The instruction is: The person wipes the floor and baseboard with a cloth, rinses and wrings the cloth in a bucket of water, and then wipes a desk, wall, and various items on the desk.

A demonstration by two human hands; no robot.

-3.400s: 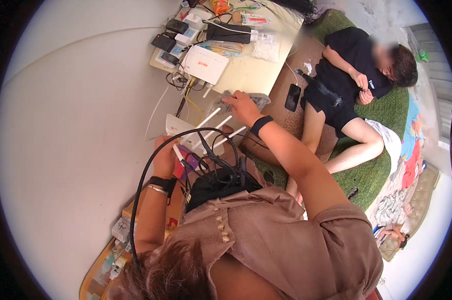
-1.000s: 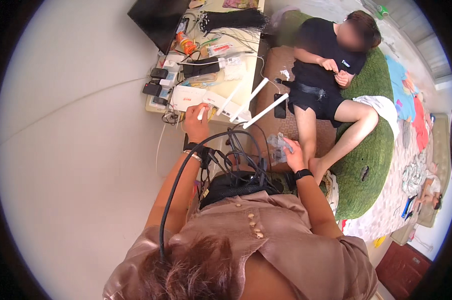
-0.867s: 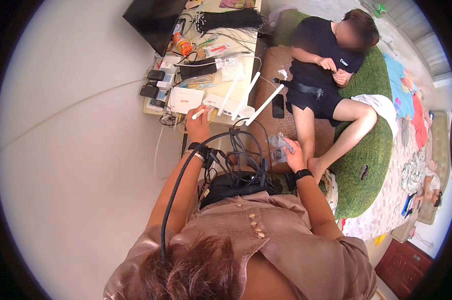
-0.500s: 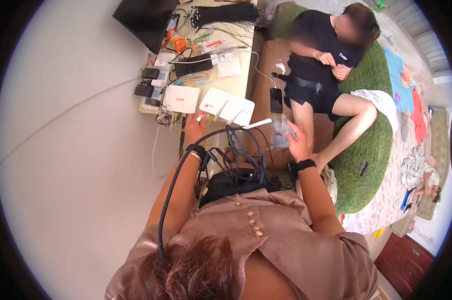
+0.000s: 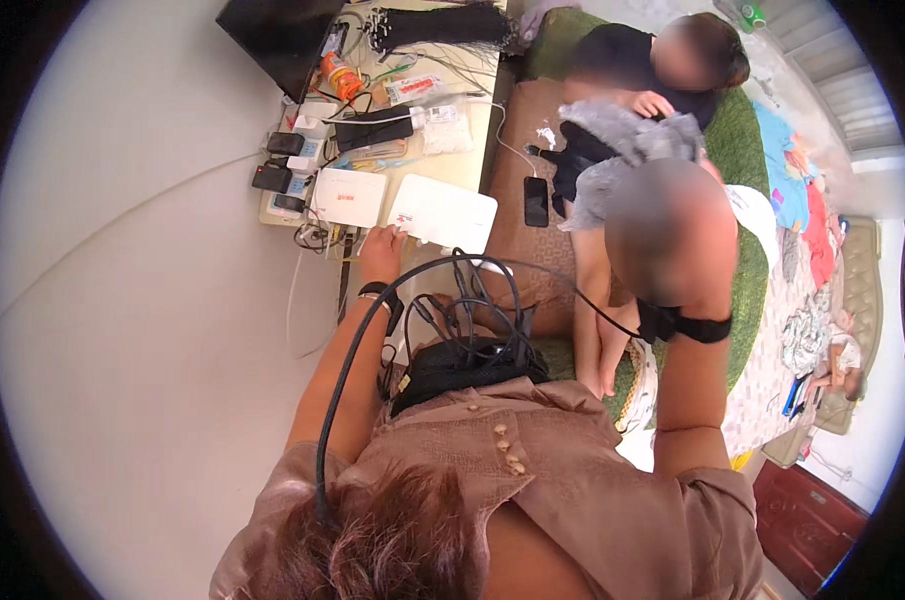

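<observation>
My left hand [image 5: 381, 254] is at the near edge of a white router [image 5: 443, 212] on the table, with its fingers closed on that edge. A second white router-like box [image 5: 350, 196] lies just left of it. My right hand [image 5: 681, 245] is raised on the right, smeared, its fingers mostly hidden. From it spreads a crumpled grey cloth [image 5: 628, 135], in front of a seated person's lap. A white antenna [image 5: 491, 266] sticks out below the router, partly behind a black cable.
A person [image 5: 603, 65] sits on the green-covered seat [image 5: 745, 320] to the right. A phone [image 5: 537, 201] charges on the brown seat. Power strips with black plugs [image 5: 286, 143], an orange bottle [image 5: 343, 76] and a monitor [image 5: 278, 40] stand left. A black cable [image 5: 345, 375] arches before me.
My right hand has swung up and to the right with the grey cloth, which now hangs spread before the seated person. My left hand stays by the router, slightly shifted.
</observation>
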